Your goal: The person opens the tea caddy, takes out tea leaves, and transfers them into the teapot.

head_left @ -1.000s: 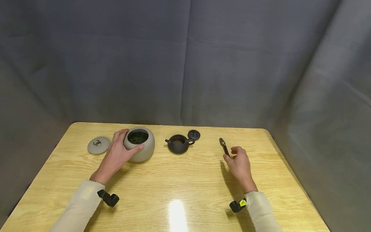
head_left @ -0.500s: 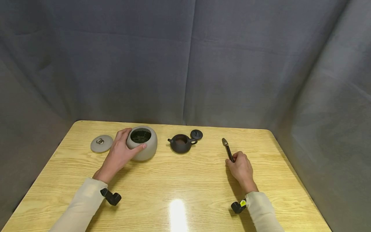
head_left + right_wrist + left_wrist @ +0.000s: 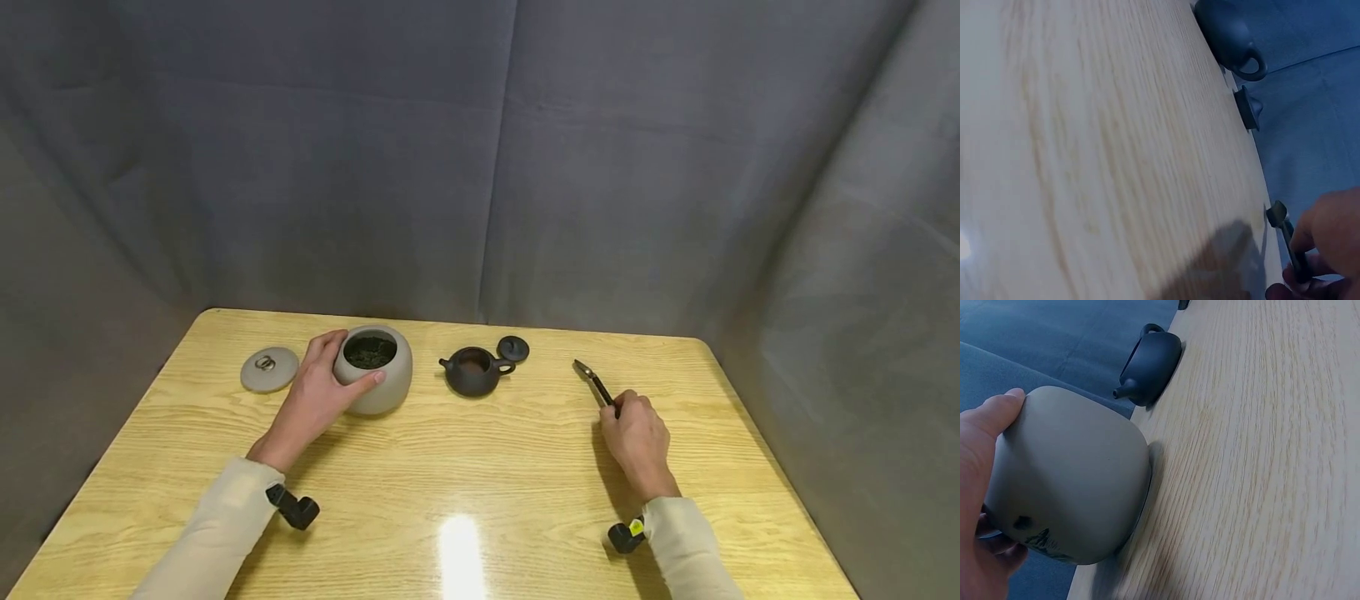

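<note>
My left hand (image 3: 318, 398) grips the side of a round grey jar (image 3: 393, 387), thumb in front and fingers behind. Dark green leaves, like tea, show inside its open mouth. A small dark painted motif decorates the jar (image 3: 1079, 475) in the left wrist view. Over the right of the table, my right hand (image 3: 637, 435) holds a small spoon (image 3: 596, 385) by its black handle. The spoon's metal head points away to the upper left; in the right wrist view its rounded end (image 3: 1277, 214) extends past the fingers.
A dark teapot (image 3: 472, 379) with its top off stands mid-table, spout to the left. Its black lid (image 3: 513, 348) lies behind the handle. Left of the jar rests a grey lid (image 3: 264, 379) with a ring knob. Grey curtains (image 3: 375, 167) enclose the wooden table (image 3: 420, 483).
My right hand has closed its fingers round the spoon's handle and turned, tilting the spoon's head further left. My left hand stays on the jar. The head view has shifted slightly.
</note>
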`<state>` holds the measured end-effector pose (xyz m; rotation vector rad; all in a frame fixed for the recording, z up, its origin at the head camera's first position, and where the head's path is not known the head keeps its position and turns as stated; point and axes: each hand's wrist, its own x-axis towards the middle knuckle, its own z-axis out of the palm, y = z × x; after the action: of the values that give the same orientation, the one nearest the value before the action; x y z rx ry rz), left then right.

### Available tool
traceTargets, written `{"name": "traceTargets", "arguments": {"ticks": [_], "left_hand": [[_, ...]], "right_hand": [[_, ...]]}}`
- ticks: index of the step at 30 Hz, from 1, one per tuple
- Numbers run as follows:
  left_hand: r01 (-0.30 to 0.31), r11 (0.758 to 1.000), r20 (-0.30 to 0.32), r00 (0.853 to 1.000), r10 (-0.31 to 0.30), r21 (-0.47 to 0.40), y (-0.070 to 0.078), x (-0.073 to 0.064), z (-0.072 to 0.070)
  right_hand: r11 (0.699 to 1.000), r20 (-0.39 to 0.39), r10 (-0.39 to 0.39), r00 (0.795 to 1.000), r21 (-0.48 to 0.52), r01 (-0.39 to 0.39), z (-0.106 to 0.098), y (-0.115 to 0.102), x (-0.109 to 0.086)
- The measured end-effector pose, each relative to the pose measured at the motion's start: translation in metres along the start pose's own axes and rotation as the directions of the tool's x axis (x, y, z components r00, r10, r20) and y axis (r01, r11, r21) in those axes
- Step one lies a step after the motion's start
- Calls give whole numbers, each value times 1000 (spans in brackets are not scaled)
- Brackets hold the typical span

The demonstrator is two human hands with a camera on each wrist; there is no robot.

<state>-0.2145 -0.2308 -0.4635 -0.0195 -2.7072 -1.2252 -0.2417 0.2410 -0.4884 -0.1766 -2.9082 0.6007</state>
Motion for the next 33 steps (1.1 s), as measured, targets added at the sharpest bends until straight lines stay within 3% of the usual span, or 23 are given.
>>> {"name": "traceTargets", "arguments": {"ticks": [6,15,21,33], "left_hand": [[-6,1000,-4,1000,6,2,1,2,0],[-5,1000,-6,1000,5,-3,0,0,3],[-3,1000,-1,1000,3,-5,-1,-1,4],[-4,1000,-5,1000,4,8,-4,0,3]], "right_hand": [[998,-82,-55,995,-13,55,-6,3,2],[996,-57,-63,996,58,66,-19,5,6],[985,-98,-87,991,141,100,-28,1,9],[952,-174,-164,971,230,202,-53,-32,11]]}}
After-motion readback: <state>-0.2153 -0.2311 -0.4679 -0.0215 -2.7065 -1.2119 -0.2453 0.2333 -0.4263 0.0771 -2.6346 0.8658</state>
